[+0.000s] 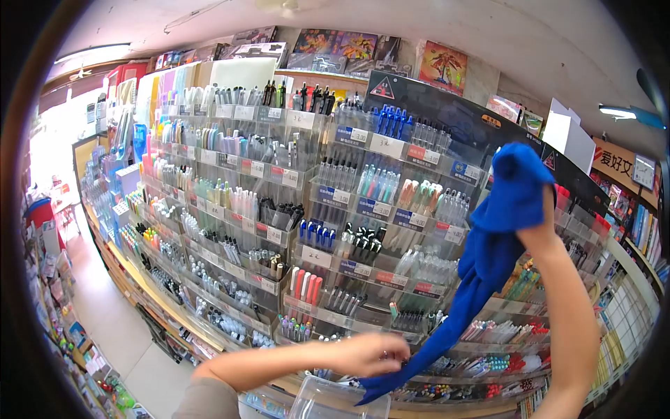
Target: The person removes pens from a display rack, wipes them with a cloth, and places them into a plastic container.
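Observation:
A long blue cloth (481,262) hangs in front of the pen rack (391,146). My right hand (536,227), raised at the right, is wrapped in the cloth's upper end, and its fingers are hidden there. The cloth slants down to the left, its tail ending over a clear plastic bin (321,398). My left hand (373,353) is low at the centre, beside the cloth's lower part, with its fingers curled. Whether it holds anything is too blurred to tell.
Tiered clear compartments with pens and price tags (335,195) fill the middle. Boxed toys (443,66) stand on top. Bookshelves (645,230) are at the right. A tiled aisle (105,293) and another goods shelf (52,300) lie at the left.

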### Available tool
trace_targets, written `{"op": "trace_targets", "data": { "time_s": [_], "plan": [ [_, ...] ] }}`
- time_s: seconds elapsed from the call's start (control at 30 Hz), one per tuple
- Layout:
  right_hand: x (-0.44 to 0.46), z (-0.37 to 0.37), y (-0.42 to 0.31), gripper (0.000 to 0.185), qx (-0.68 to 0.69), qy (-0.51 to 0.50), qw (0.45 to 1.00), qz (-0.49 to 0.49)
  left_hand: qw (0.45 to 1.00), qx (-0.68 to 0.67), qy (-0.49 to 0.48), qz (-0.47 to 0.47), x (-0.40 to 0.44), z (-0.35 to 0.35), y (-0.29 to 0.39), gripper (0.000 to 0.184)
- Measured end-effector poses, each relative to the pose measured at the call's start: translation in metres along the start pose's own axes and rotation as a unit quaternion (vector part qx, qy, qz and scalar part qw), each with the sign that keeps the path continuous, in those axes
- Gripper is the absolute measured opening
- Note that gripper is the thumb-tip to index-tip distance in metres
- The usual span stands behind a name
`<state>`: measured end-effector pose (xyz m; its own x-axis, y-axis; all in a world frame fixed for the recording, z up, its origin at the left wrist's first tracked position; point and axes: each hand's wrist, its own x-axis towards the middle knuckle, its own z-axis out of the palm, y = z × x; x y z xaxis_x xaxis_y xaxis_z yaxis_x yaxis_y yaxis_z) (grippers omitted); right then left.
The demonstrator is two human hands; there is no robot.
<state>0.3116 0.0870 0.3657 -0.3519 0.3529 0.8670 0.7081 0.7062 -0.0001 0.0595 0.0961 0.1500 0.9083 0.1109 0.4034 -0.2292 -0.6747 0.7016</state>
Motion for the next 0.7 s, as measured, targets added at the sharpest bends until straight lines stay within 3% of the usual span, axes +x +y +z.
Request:
{"op": "trace_targets", "data": {
  "time_s": [0.03,0.07,0.13,0.3,0.4,0.47,0.53,0.6,0.63,0.7],
  "plan": [
    [-0.007,0.008,-0.014,0.037,0.118,-0.037,0.990,0.066,0.999,0.041,0.029,0.006,0.006,-0.019,0.011,0.016],
    [-0.002,0.013,-0.052,0.025,-0.059,-0.148,0.987,0.018,0.995,0.083,0.059,0.013,0.013,-0.039,0.020,0.014],
    [0.004,0.032,-0.114,0.008,-0.322,-0.246,0.899,-0.167,0.964,0.206,0.148,0.080,0.029,-0.082,0.034,0.012],
    [-0.018,0.056,-0.141,0.009,-0.238,-0.348,0.891,-0.168,0.867,0.328,0.355,0.115,0.061,-0.167,0.067,0.008],
    [-0.013,0.053,-0.110,0.007,-0.233,-0.213,0.938,-0.140,0.796,0.458,0.383,0.100,0.057,-0.185,0.059,0.015],
    [0.000,0.042,-0.093,0.014,-0.316,-0.217,0.918,-0.103,0.763,0.512,0.381,0.101,0.051,-0.189,0.048,0.021],
    [0.003,0.036,-0.059,0.026,-0.206,-0.091,0.968,-0.107,0.735,0.582,0.348,0.003,0.041,-0.186,0.033,0.049],
    [0.007,0.038,-0.018,0.032,-0.211,-0.027,0.970,-0.116,0.732,0.592,0.333,-0.051,0.034,-0.182,0.021,0.057],
    [0.007,0.041,-0.007,0.029,-0.221,-0.028,0.972,-0.074,0.736,0.590,0.326,-0.061,0.031,-0.184,0.015,0.060],
    [0.014,0.059,0.005,0.024,-0.223,-0.010,0.972,-0.068,0.732,0.597,0.327,-0.029,0.028,-0.187,0.006,0.060]
  ]
}}
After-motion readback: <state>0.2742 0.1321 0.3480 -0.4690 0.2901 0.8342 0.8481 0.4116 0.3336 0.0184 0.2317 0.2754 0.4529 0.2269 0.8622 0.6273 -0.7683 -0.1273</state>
